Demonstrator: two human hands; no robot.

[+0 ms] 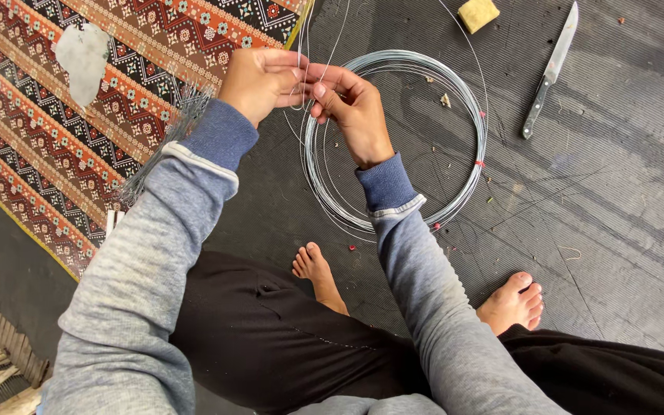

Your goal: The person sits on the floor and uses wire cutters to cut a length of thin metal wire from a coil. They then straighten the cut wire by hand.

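Shiny metal wire coil (pixel 466 100) lies on a matt, ribbed rubber-like mat (pixel 616 192).

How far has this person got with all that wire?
Done, it seems: a bundle of short cut wires lies by the patterned rug. In hand: the left hand and right hand meet, pinching a thin wire strand between the fingertips. Left: the big wire coil on the dark floor mat looks thick, so probably plenty remains. A knife lies unused nearby.

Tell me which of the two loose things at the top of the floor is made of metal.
The knife, a long blade with a dark handle, at the far right. The yellow sponge block left of it is soft and squarish.
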